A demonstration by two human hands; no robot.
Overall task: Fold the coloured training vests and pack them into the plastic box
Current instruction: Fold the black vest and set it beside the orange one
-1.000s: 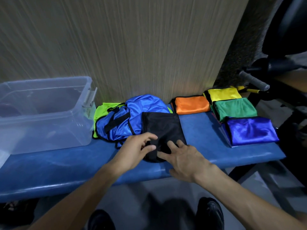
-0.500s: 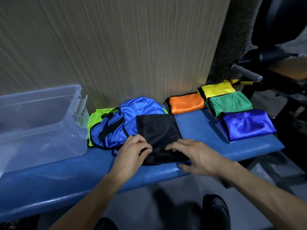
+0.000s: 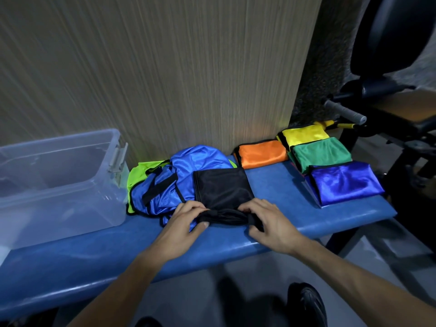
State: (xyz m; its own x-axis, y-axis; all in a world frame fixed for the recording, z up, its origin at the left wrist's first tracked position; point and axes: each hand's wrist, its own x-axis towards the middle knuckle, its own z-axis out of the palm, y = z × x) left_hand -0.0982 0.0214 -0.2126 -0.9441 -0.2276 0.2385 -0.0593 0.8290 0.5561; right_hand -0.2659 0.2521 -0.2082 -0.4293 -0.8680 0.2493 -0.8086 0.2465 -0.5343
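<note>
Blue bench [image 3: 278, 185]: left hand [image 3: 181, 225] and right hand [image 3: 271, 223] both pinching near edge of black vest [image 3: 221, 187].

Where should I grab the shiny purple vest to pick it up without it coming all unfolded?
Probably by its two short ends at once, one hand from each side. The purple vest lies folded flat on the bench, with its long front edge free. It looks slippery, so pinching all layers together at both ends should keep the fold.
</note>
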